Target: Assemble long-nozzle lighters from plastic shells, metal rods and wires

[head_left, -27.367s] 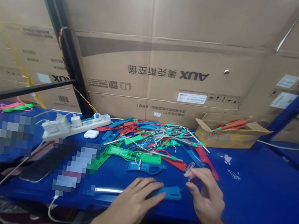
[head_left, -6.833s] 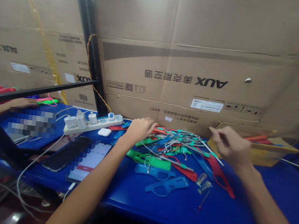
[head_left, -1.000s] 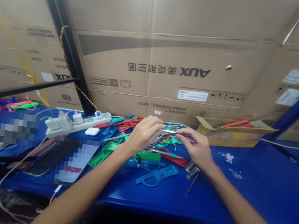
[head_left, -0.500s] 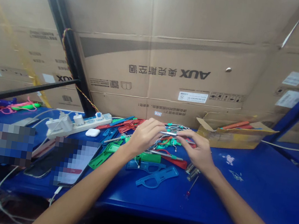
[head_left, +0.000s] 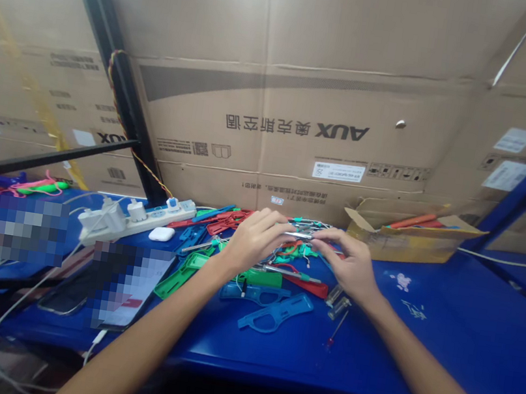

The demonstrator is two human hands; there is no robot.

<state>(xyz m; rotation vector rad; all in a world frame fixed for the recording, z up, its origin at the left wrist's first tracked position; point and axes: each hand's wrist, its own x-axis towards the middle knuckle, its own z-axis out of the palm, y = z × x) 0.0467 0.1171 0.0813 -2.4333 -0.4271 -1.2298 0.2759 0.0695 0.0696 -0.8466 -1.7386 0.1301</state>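
Observation:
Above the heap of parts, my left hand (head_left: 255,239) and my right hand (head_left: 350,263) face each other, closed on opposite ends of a thin silver metal tube (head_left: 300,235). My fingers cover its ends. Beneath lie similar metal tubes (head_left: 288,272) with green ends and white wires. Blue plastic lighter shell halves (head_left: 278,311), one with an oval opening, rest nearest me. Green shells (head_left: 182,275) are left of them, and a red shell (head_left: 313,287) is partly under the tubes. A small red-handled screwdriver (head_left: 336,332) lies by my right wrist.
At the back right stands an open cardboard box (head_left: 404,246) with orange-red pieces inside. Left are a white power strip (head_left: 161,216) with chargers, a white earbud case (head_left: 161,234), phones (head_left: 65,292) and trailing cables. Small pale bits (head_left: 401,281) lie right. Large cardboard (head_left: 310,46) backs the table.
My hands keep nearly the same pose, with the metal tube still between them. The view has shifted very slightly.

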